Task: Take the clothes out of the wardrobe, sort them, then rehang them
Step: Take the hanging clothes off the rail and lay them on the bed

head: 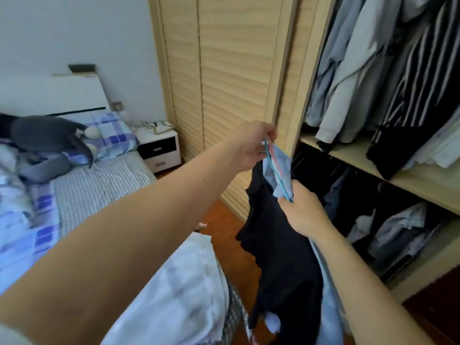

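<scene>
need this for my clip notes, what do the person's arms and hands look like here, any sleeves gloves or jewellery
Both forearms are bare right up to the frame edge, with no sleeves in sight. The left hand and right hand wear no gloves, and no watch or bracelet shows on either wrist. No ring is visible, though the fingers are partly hidden.

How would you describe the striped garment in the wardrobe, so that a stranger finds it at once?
Start at the open wardrobe on the right and look at its upper rail of hanging clothes. The striped garment hangs near the right end, its hem reaching the shelf. It alone is black with white stripes; its neighbours are plain pale blue and grey shirts.
</scene>
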### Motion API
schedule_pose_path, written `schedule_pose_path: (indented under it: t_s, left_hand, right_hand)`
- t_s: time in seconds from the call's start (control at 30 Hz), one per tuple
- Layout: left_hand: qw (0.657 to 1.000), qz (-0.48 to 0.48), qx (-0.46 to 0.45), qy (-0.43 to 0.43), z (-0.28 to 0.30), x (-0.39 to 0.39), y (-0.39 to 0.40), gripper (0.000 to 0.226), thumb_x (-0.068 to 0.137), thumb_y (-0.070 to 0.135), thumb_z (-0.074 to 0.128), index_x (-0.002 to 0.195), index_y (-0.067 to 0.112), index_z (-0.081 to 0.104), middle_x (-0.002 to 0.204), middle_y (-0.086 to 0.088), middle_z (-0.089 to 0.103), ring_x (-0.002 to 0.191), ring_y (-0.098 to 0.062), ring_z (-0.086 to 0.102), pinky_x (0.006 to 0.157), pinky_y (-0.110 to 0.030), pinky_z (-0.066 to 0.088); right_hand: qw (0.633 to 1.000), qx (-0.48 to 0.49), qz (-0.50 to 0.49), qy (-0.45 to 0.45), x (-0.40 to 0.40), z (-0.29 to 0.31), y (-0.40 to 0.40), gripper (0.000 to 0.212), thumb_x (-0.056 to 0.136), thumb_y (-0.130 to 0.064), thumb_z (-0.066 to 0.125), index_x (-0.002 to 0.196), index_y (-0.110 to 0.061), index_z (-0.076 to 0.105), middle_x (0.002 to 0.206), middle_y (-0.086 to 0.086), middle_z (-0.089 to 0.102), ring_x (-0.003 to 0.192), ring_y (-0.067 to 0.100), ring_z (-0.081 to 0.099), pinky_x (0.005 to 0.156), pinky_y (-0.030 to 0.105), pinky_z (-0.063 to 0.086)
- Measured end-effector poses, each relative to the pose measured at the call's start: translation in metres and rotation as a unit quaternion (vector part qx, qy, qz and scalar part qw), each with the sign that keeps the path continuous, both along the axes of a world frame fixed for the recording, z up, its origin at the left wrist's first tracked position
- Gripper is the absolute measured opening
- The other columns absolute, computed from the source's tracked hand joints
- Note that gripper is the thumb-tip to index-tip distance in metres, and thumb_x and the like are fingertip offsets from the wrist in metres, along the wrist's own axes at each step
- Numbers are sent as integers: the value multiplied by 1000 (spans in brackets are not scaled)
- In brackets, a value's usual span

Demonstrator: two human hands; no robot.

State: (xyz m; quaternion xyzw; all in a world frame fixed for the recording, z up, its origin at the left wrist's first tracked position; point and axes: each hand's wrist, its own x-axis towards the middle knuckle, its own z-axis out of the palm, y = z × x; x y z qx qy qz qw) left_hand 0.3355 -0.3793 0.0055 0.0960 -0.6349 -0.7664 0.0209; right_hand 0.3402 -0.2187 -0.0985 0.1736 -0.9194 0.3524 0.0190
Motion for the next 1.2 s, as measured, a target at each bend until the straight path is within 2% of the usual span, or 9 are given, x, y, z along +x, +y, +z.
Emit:
schedule_pose_path:
  t_s: [0.13,0.43,0.67,0.77,0.83,0.97,1.03,1.1,1.2]
  left_hand:
    - [993,89,77,-2,-25,61,-109,27,106,15,46,82,9,57,88,-6,63,84,-25,62,108,-45,46]
    - [939,320,128,-26,-102,320,-403,33,99,24,56,69,13,52,68,-4,60,96,-33,66,103,-45,52]
    - [837,484,169,-190,-280,509,-576,12,99,17,55,88,13,59,78,-7,60,79,-22,64,85,-35,51]
    - [807,373,5,-457,-376,570,-597,16,103,27,55,98,12,56,98,-7,50,78,-21,48,71,-28,37]
    - [783,264,-36,-562,-428,598,-579,25,103,23,54,80,16,47,85,-4,46,78,-22,46,69,-28,38]
    - [788,250,127,-548,-493,606,-519,19,98,24,60,82,20,51,74,-1,41,64,-17,40,65,-27,33]
    - [781,270,96,-555,-542,597,-510,15,92,30,61,94,16,57,88,-6,58,86,-28,58,77,-32,47]
    - [765,321,74,-553,-608,591,-504,57,75,37,63,119,2,57,119,-21,65,113,-38,62,97,-41,52]
    - [763,403,107,-494,-629,585,-492,50,83,20,64,126,0,51,118,-22,63,111,-43,62,96,-47,52]
  right_hand:
    - [997,22,75,3,38,-23,-102,21,93,-32,58,84,-15,47,82,5,58,77,30,56,65,41,47]
    - [968,48,246,12,265,-95,-414,13,97,-22,51,99,-18,38,100,12,64,94,38,61,76,45,51]
    - [891,145,365,-228,418,-220,-578,30,95,-28,54,122,-15,50,121,15,64,112,37,60,92,40,49]
    - [801,287,427,-306,436,-300,-589,45,96,-27,54,138,-12,47,141,14,54,126,30,54,103,34,44]
    - [762,380,414,-321,431,-331,-567,45,97,-27,52,138,-9,48,141,16,53,126,30,54,102,33,45]
    - [765,452,323,-327,395,-349,-517,34,98,-29,51,125,-11,56,131,15,61,119,29,59,84,27,45]
    - [775,470,289,-307,374,-353,-501,31,99,-31,49,123,-12,57,132,13,60,120,28,57,88,28,44]
    - [789,470,264,-295,358,-356,-491,28,100,-30,48,120,-14,59,131,10,61,119,28,57,89,28,44]
    - [814,449,229,-289,348,-364,-481,25,98,-27,51,118,-17,61,123,6,64,116,27,58,90,29,46]
